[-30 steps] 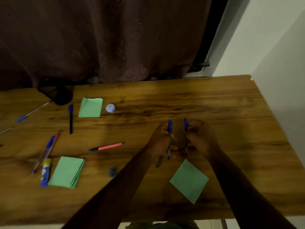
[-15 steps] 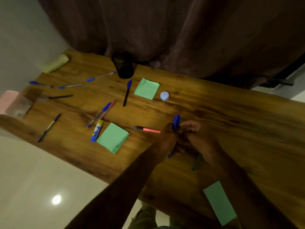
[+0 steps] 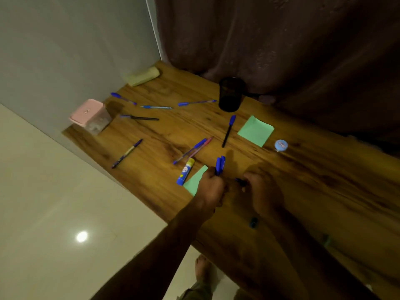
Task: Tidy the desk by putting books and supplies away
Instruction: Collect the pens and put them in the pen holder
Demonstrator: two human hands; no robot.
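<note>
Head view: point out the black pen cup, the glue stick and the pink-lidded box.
black pen cup [image 3: 231,95], head view, on its mesh side wall
glue stick [image 3: 185,172], head view, on the labelled middle of its body
pink-lidded box [image 3: 86,111], head view, on the lid's top

The left forearm [image 3: 173,241] and right forearm [image 3: 303,245] are reaching forward across the near edge of the tabletop [image 3: 324,169]. The left hand [image 3: 211,188] is gripping a bunch of blue pens [image 3: 220,164] in a fist, caps pointing away. The right hand [image 3: 264,192], just beside it, is lying knuckles-up, fingers curling round the end of a dark pen [image 3: 239,181]. A bare foot [image 3: 203,271] is showing below.
</note>
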